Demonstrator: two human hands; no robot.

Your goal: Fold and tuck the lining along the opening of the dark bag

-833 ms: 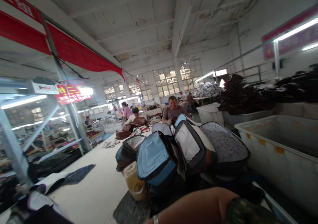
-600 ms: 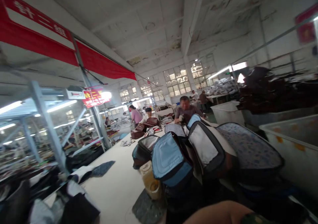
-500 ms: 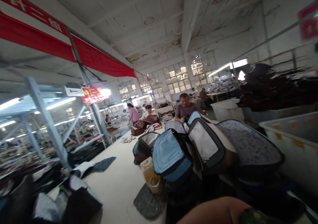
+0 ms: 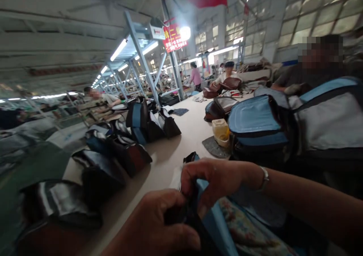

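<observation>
Low in front of me is a backpack piece [image 4: 218, 229] of black and light blue fabric, its lower part cut off by the frame. My left hand [image 4: 154, 222] is closed on its black edge, thumb towards me. My right hand [image 4: 218, 178], with a bracelet at the wrist, pinches the same edge just beyond, fingers curled over it. The fingertips of both hands nearly meet. Patterned floral fabric [image 4: 246, 225] lies under my right forearm. What exactly sits between the fingertips is hidden.
A pale table [image 4: 159, 154] runs ahead. Several black bag pieces [image 4: 99, 172] line its left side. A yellowish plastic container [image 4: 221, 131] stands on a dark slab [image 4: 212, 146] beside blue backpacks [image 4: 255, 116]. A co-worker [image 4: 314, 67] is at the right; others work farther back.
The view has swung left and down. Both my hands now show, gripping the backpack piece; earlier only part of an arm was visible at the bottom.
</observation>
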